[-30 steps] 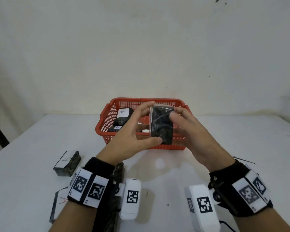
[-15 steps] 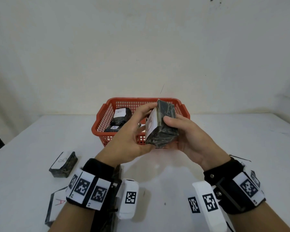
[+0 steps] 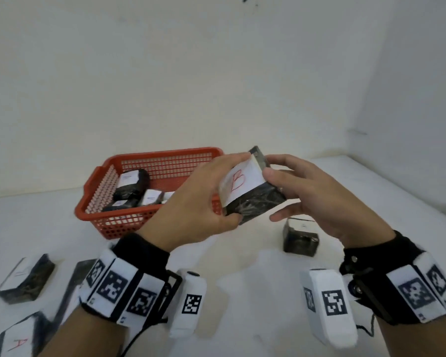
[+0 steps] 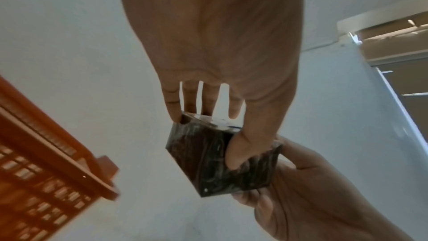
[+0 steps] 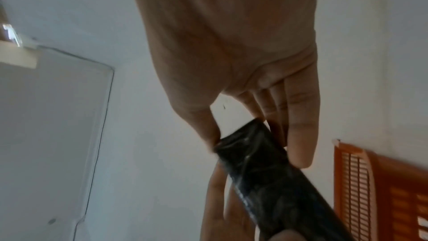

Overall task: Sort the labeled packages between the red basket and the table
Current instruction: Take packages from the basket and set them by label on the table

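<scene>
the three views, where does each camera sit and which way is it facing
Head: worn on the head, looking forward and down at the table, red basket and B-labeled package; left hand, right hand and wristbands show.
Left wrist: looks along the left palm at the package, basket at left.
Right wrist: looks along the right palm at the package, basket at right.
Shared: every view shows the package and basket.
</scene>
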`<state>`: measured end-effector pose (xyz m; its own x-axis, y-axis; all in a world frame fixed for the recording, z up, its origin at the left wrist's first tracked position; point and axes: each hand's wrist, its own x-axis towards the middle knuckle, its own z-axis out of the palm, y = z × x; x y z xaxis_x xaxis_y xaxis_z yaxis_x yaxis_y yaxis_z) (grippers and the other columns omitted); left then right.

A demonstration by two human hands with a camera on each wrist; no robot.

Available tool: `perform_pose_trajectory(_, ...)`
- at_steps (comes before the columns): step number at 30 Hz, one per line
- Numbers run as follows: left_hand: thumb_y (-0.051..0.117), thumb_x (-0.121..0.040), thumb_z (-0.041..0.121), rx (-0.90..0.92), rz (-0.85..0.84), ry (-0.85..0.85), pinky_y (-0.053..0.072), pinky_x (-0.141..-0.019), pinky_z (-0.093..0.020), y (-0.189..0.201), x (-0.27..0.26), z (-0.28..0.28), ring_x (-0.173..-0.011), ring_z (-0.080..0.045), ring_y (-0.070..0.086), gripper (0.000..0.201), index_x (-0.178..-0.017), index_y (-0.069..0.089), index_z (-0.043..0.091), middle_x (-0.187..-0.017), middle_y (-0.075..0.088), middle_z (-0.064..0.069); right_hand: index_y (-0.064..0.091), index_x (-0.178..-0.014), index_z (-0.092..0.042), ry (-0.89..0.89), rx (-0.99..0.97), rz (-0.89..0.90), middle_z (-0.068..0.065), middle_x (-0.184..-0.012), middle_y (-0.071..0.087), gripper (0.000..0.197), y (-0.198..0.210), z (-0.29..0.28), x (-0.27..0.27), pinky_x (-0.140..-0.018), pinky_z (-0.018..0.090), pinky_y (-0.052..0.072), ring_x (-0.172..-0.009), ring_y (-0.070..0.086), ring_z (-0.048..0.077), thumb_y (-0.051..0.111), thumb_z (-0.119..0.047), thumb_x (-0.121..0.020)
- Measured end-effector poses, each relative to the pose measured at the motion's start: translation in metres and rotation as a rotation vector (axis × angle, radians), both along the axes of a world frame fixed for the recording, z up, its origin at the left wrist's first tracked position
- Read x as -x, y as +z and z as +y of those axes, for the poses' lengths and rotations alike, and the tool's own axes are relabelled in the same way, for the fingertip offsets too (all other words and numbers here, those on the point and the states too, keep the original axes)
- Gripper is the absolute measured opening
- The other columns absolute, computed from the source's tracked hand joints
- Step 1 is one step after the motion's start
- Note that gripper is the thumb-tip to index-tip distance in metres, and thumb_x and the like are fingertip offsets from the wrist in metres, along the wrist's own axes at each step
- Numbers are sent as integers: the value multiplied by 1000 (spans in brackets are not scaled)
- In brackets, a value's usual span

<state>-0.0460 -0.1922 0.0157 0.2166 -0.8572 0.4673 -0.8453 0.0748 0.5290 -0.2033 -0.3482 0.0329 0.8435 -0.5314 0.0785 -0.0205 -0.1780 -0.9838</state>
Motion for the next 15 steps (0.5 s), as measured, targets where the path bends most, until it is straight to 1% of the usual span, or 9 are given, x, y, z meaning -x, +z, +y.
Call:
perform_pose_trajectory(2,76,-75,25,13,-43,-51,38,-111,-23,3,17,-25,-133,-2,43,85,-151,38,23,-143,48,13,61,-132,-24,-130,-65,-26,4,-100,78,34,-4,-16,23,-62,29,61,-79,76,19,66,-23,-98)
perform_pose_trajectory(4,74,-80,16,9,-28,-89,35,-110,-16,3,33,-48,-135,1,39,82,-152,36,23,-147,44,13,63,-127,-21,-258,-125,-40,8,-104,73,28,-11,-33,45,-61,31,62,-75,74,22,62,-17,-100)
perform_pose_trajectory(5,71,-83,11,0,-18,-103,34,-110,-15,3,39,-58,-136,1,36,79,-153,35,24,-149,42,13,64,-123,-20,-319,-142,-44,7,-103,71,24,-15,-42,54,-60,31,62,-73,73,22,59,-15,-101)
perform_pose_trajectory(6,67,-85,8,-23,-4,-114,33,-112,-17,0,46,-69,-138,0,34,77,-153,34,26,-152,40,13,64,-120,-20,-387,-151,-43,6,-101,69,21,-20,-51,66,-59,32,61,-72,71,22,56,-14,-102)
perform_pose_trajectory(7,64,-87,7,-59,11,-112,32,-115,-22,-4,50,-79,-141,-3,33,76,-153,33,28,-154,38,12,63,-120,-18,-445,-157,-34,6,-101,67,21,-25,-60,74,-59,32,60,-74,69,21,53,-13,-102)
perform_pose_trajectory(9,61,-89,10,-180,24,-92,31,-119,-33,-15,53,-99,-145,-10,31,73,-153,32,31,-157,36,11,61,-126,-13,-538,-173,2,9,-107,65,26,-38,-80,92,-59,33,58,-80,67,24,51,-13,-102)
perform_pose_trajectory(10,61,-91,13,-262,8,-70,30,-119,-35,-22,51,-108,-146,-13,30,70,-153,33,31,-157,36,9,60,-129,-11,-568,-180,32,12,-113,64,28,-46,-88,99,-59,33,58,-85,67,26,50,-13,-102)
perform_pose_trajectory(13,58,-98,25,-497,-83,-39,27,-120,-37,-47,47,-129,-145,-19,33,55,-149,40,28,-156,40,5,57,-130,-7,-600,-203,145,17,-128,64,27,-70,-108,116,-64,37,62,-102,69,32,51,-14,-105)
perform_pose_trajectory(15,58,-99,27,-594,-98,-48,34,-114,-35,-60,50,-135,-137,-19,43,45,-143,48,28,-149,48,3,55,-131,-5,-578,-214,221,17,-129,64,28,-82,-115,119,-68,39,64,-109,69,33,52,-15,-105)
